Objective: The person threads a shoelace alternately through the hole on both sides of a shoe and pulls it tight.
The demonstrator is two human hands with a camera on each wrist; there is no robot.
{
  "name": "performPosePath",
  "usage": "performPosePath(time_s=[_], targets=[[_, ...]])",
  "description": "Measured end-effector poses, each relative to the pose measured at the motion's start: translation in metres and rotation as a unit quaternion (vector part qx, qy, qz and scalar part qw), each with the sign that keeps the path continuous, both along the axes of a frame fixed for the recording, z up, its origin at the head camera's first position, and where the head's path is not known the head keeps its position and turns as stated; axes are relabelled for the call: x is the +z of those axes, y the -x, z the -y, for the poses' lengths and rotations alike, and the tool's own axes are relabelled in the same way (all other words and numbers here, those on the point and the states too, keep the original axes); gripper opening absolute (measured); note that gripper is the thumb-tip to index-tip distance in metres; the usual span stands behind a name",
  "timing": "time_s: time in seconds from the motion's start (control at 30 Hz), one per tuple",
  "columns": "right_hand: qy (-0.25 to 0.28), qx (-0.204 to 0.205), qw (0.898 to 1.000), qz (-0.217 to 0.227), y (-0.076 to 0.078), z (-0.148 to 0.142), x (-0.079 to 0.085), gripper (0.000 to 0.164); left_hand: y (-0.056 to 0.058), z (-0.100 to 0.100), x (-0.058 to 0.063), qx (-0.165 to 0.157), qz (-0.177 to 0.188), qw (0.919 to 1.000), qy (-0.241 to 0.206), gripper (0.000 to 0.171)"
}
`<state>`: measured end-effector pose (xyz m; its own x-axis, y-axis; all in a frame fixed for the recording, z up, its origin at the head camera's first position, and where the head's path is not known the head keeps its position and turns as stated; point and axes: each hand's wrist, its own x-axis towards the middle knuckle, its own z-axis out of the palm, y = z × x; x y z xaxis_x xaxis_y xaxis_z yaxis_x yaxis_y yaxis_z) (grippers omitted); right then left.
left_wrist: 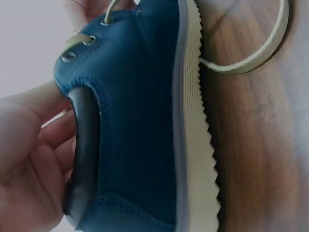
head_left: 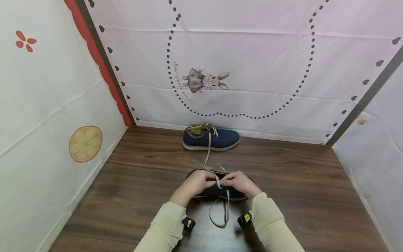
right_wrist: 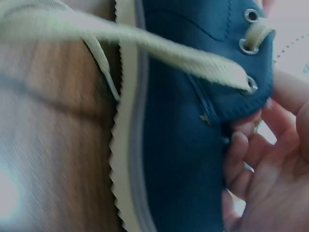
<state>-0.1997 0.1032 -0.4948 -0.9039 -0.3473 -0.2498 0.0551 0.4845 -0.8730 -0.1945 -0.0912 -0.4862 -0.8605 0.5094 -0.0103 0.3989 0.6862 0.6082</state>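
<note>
A navy blue shoe [head_left: 217, 191] with tan laces lies side-on on the table, toe to the right. My left hand [head_left: 199, 182] is over its ankle opening, fingers bent and thumb at the eyelets; it seems to pinch a shoelace [head_left: 218, 182] there, though its fingertips are partly hidden. From the right, my right hand [head_left: 237, 182] holds the edge of the eyelet flap [right_wrist: 241, 104], its fingers curled in behind it. One lace loop [head_left: 211, 213] hangs over the near side onto the table. Metal eyelets [left_wrist: 89, 41] show in both wrist views.
A second navy shoe [head_left: 223, 138] stands upright by the back wall, toe to the right. A lace stretch [head_left: 208, 150] runs between it and the near shoe. Printed cloth walls [head_left: 252, 63] enclose the brown wooden table [head_left: 299, 182] at the back and sides.
</note>
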Motion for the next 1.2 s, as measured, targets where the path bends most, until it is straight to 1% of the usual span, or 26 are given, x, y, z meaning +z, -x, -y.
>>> performPosePath(time_s=[0.07,0.13,0.17,0.23,0.3,0.37,0.43,0.5,0.53,0.6,0.63,0.67,0.7,0.8,0.83,0.9,1.03,1.13,1.2], targets=[[0.004,-0.025,1.000,-0.001,-0.001,0.004,-0.002,0.014,0.005,-0.004,-0.001,-0.011,0.025,0.9995,-0.015,0.012],[0.009,-0.045,0.999,0.000,-0.002,0.006,-0.004,0.013,0.007,-0.007,-0.004,-0.004,0.037,0.9987,-0.034,0.012],[0.012,-0.048,0.999,-0.002,-0.002,0.007,-0.005,0.014,0.008,-0.008,-0.005,0.004,0.037,0.9985,-0.042,0.011],[0.014,-0.047,0.999,0.009,-0.003,0.005,-0.005,0.019,0.007,-0.010,-0.007,0.025,0.028,0.9978,-0.055,0.009],[0.021,-0.027,0.999,0.015,-0.003,0.000,-0.005,0.029,0.006,-0.011,-0.009,0.043,0.017,0.9968,-0.065,0.006],[0.030,-0.004,0.999,0.011,-0.005,-0.009,-0.005,0.036,0.004,-0.011,-0.009,0.053,-0.002,0.9962,-0.070,0.005],[0.015,0.018,1.000,-0.016,-0.007,-0.018,-0.006,0.040,0.003,-0.009,-0.009,0.056,-0.015,0.9956,-0.074,0.005],[-0.034,0.045,0.996,-0.073,-0.010,-0.025,-0.011,0.052,0.001,-0.005,-0.009,0.065,-0.018,0.9939,-0.087,0.006],[-0.066,0.053,0.991,-0.105,-0.011,-0.028,-0.014,0.061,0.001,-0.003,-0.009,0.073,-0.017,0.9925,-0.096,0.006],[-0.126,0.061,0.977,-0.161,-0.013,-0.029,-0.021,0.077,0.000,0.003,-0.007,0.092,-0.010,0.9890,-0.115,0.006],[-0.146,0.061,0.971,-0.180,-0.013,-0.029,-0.024,0.083,0.000,0.006,-0.006,0.103,-0.005,0.9870,-0.124,0.007],[-0.156,0.059,0.967,-0.193,-0.013,-0.028,-0.027,0.085,0.001,0.010,-0.004,0.111,-0.005,0.9852,-0.130,0.007],[-0.157,0.053,0.965,-0.202,-0.013,-0.027,-0.028,0.085,0.001,0.013,-0.003,0.121,-0.004,0.9836,-0.134,0.008],[-0.145,0.032,0.966,-0.213,-0.013,-0.023,-0.029,0.082,0.005,0.022,0.002,0.145,-0.021,0.9799,-0.135,0.008],[-0.145,0.029,0.966,-0.213,-0.013,-0.022,-0.028,0.082,0.007,0.025,0.004,0.158,-0.031,0.9776,-0.136,0.008],[-0.150,0.028,0.965,-0.215,-0.012,-0.021,-0.026,0.080,0.012,0.033,0.008,0.191,-0.050,0.9695,-0.146,0.008],[-0.163,0.034,0.963,-0.210,-0.012,-0.019,-0.023,0.079,0.028,0.058,0.018,0.256,-0.087,0.9471,-0.173,0.010],[-0.166,0.035,0.965,-0.202,-0.012,-0.019,-0.022,0.077,0.038,0.079,0.030,0.295,-0.105,0.9321,-0.182,0.014],[-0.167,0.037,0.965,-0.197,-0.013,-0.019,-0.021,0.076,0.043,0.092,0.039,0.323,-0.120,0.9205,-0.185,0.016]])
